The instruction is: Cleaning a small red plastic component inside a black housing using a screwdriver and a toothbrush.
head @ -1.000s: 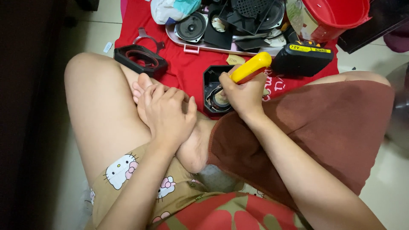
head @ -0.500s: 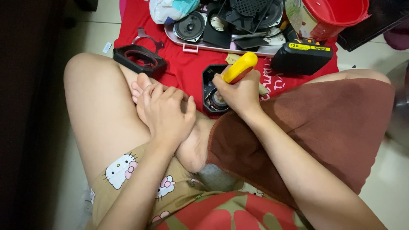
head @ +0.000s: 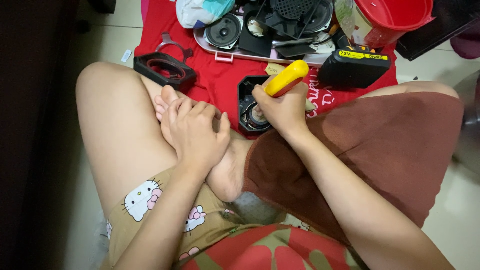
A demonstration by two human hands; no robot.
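Note:
I sit cross-legged on the floor. My right hand (head: pixel 281 107) grips a yellow-handled screwdriver (head: pixel 286 78), its tip pointing down into a small speaker (head: pixel 252 112) in a black square housing on the red cloth (head: pixel 215 80). The tip itself is hidden behind my fingers. My left hand (head: pixel 195 132) rests flat on my own foot, fingers together, holding nothing.
A black square frame (head: pixel 164 70) lies on the cloth at the left. Behind it a pink tray (head: pixel 222 52) holds speakers and black parts. A black and yellow battery pack (head: pixel 354 66) and a red bucket (head: pixel 395 17) stand at the back right. Tiled floor surrounds the cloth.
The yellow handle has tilted slightly and my right hand has shifted a little over the speaker. My left hand stays on my foot.

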